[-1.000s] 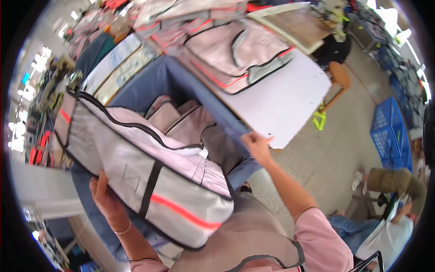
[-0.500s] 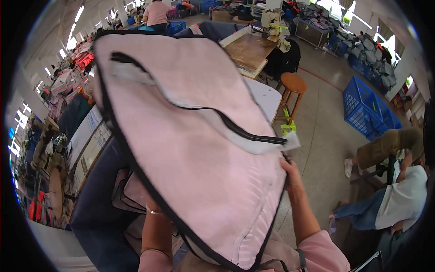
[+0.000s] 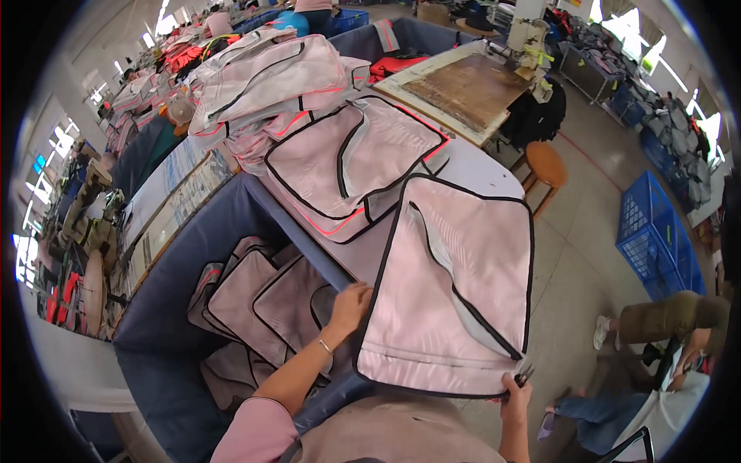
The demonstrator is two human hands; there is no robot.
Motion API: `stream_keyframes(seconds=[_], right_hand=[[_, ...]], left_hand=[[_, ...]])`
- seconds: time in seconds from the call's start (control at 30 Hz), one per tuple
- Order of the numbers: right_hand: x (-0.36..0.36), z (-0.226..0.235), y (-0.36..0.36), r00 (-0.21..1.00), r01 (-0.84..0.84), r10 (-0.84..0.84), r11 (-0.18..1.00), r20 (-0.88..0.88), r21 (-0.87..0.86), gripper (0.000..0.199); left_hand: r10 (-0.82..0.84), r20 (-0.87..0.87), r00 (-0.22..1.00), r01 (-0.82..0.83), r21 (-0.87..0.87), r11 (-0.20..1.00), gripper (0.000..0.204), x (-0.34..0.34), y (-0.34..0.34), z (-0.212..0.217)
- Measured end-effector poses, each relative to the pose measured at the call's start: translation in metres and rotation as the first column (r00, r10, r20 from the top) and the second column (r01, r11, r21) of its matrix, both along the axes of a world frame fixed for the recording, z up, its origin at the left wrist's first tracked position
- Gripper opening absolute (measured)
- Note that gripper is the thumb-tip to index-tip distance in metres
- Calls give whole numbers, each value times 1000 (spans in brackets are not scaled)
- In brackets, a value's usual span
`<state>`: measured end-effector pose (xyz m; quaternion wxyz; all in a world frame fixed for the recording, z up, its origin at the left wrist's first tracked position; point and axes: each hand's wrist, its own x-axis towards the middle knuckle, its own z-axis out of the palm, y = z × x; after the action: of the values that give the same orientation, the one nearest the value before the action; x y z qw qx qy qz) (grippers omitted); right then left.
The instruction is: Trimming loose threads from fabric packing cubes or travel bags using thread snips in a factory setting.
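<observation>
Grasping the bag (image 3: 486,255) by its lower right corner with right fingers (image 3: 507,380), alongside dark snips (image 3: 525,376). With left fingers (image 3: 356,292) at its left edge, cannot tell whether grasping. Held before the desk (image 3: 495,174), right of the blue bin (image 3: 174,266).

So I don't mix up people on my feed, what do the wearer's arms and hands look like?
The left hand is ungloved, with a thin, pale bracelet at the wrist and a short pink sleeve with a dark edge. The right hand is also ungloved; no sleeve shows there.
</observation>
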<state>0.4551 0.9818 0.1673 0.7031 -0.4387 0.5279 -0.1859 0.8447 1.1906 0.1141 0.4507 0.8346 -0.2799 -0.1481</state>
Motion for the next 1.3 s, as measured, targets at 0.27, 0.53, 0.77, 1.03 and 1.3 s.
stream_keyframes(seconds=[0.27, 0.53, 0.77, 1.03, 1.3], right_hand=[[-18, -61, -16, 998, 53, -54, 997, -29, -51, 17], [-15, -71, -16, 993, -18, -8, 974, -114, -224, 13], [-16, -74, -2, 981, -36, -23, 953, -191, -300, 21], [-1, -62, 20, 987, 163, -158, 965, 42, -204, 14], [27, -8, 32, 972, 10, -61, 976, -228, -219, 22]], left_hand=[[6, 805, 593, -315, 225, 922, 63, 111, -46, 60], [-63, 750, 659, -285, 327, 901, 17, 177, -80, 19], [40, 722, 691, -216, 154, 964, 25, 194, -131, 91], [258, 635, 728, -209, -154, 966, 41, 246, -137, 228], [435, 386, 814, -217, -492, 843, 50, 262, -137, 304]])
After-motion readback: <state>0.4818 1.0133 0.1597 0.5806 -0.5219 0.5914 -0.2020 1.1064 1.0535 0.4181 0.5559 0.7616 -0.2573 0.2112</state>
